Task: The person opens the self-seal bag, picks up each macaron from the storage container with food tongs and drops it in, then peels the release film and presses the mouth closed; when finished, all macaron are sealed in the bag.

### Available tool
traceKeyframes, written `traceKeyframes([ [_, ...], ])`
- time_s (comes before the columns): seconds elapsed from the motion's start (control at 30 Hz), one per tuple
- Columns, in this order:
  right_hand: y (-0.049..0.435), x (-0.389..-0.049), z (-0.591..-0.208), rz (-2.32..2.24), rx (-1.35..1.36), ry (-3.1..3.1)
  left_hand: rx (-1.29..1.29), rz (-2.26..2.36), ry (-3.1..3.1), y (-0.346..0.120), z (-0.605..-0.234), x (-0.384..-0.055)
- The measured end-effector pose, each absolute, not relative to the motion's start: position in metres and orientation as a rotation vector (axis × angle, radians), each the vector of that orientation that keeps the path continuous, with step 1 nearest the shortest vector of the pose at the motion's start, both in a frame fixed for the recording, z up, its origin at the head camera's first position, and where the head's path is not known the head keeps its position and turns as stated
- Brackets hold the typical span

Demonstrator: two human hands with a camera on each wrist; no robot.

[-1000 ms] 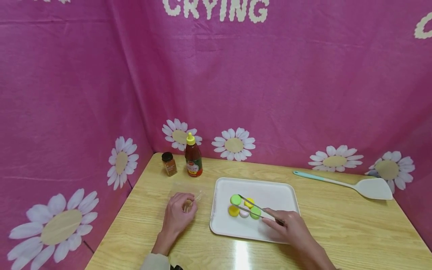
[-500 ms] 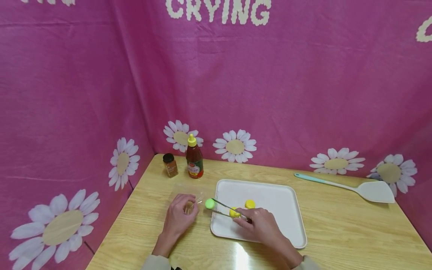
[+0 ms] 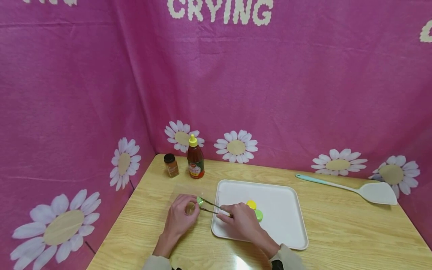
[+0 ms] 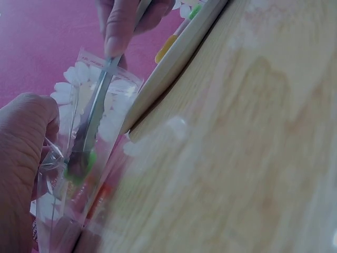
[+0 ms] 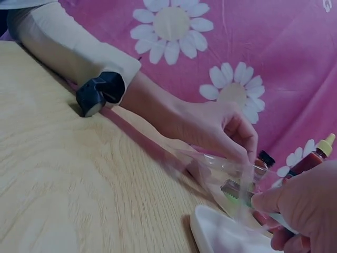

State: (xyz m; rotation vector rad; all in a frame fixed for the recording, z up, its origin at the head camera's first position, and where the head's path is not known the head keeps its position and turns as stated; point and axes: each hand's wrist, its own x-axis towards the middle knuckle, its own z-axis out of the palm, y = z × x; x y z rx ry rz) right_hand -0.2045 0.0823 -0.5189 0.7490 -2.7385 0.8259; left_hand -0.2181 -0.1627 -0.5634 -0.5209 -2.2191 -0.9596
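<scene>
With thumb and fingers my left hand (image 3: 181,215) pinches the edge of a clear plastic bag (image 4: 124,97), its mouth facing right. My right hand (image 3: 241,219) grips metal tongs (image 3: 211,204), which reach left past the tray's edge. Between the tong tips is a green macaron (image 4: 79,173); the left wrist view shows it and the tips inside the bag. On the white tray (image 3: 283,230) lie a yellow macaron (image 3: 251,204) and another green macaron (image 3: 258,215), beside my right hand, which covers part of the tray.
Behind my left hand stand a spice jar (image 3: 171,167) with a black lid and a red sauce bottle (image 3: 195,159) with a yellow cap. A white spatula (image 3: 374,192) with a turquoise handle lies at the back right. Pink flowered cloth (image 3: 216,82) hangs along the table's back and left.
My right hand has moved left with the tongs, carrying the green macaron from the tray across into the bag. My left hand has stayed nearly still, holding the bag.
</scene>
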Motion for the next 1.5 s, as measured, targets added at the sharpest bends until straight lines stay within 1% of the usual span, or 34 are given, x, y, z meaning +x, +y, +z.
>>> traceKeyframes([
  [0.27,0.064,-0.210,-0.521,0.933,0.739,-2.795,-0.548,-0.979,-2.196,-0.163,-0.562,-0.217],
  [0.5,0.048,-0.214,-0.528,0.914,0.678,-2.812,-0.573,-0.979,-2.171,-0.163,-0.562,-0.217],
  [0.77,0.034,-0.224,-0.528,0.948,0.681,-2.864,-0.573,-0.969,-2.147,-0.163,-0.563,-0.218],
  [1.03,0.021,-0.237,-0.527,0.849,0.657,-2.855,-0.530,-0.953,-2.172,-0.162,-0.563,-0.219],
  [1.27,0.011,-0.248,-0.525,0.780,0.713,-2.891,-0.493,-0.925,-2.144,-0.162,-0.563,-0.219],
  [1.5,0.014,-0.256,-0.524,0.791,0.768,-2.928,-0.471,-0.924,-2.164,-0.162,-0.563,-0.219],
])
